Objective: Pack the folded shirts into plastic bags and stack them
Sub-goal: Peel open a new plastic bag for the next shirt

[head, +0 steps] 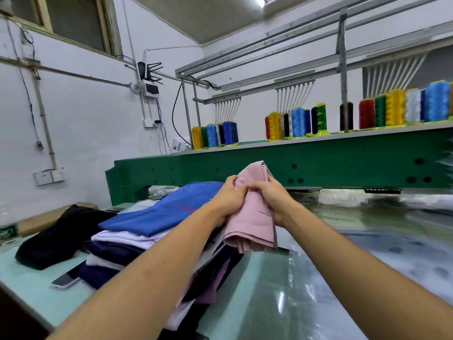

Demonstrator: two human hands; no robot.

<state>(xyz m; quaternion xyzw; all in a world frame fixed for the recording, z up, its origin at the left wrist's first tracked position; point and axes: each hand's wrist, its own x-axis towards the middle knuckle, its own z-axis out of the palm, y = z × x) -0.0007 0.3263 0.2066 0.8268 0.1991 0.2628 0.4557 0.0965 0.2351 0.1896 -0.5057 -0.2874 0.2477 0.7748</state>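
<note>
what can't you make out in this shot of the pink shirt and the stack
All in the head view:
- Red print on the blue shirt: too small and blurred to read.
- Lower shirts in the stack: covered by upper shirts and the left forearm; count unclear.
- Plastic bags at right: smeared by blur and glare.
- Pink shirt: middle hidden by the left hand and right hand.

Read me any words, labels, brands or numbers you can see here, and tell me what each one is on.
Nothing can be read for certain.
Blue shirt: a short line of red marks on the cloth, too blurred to read.
Bottle at the left edge: white marks on a green label, too blurred to read.
Pink shirt, gripped by the left hand and right hand: no text shows.
</note>
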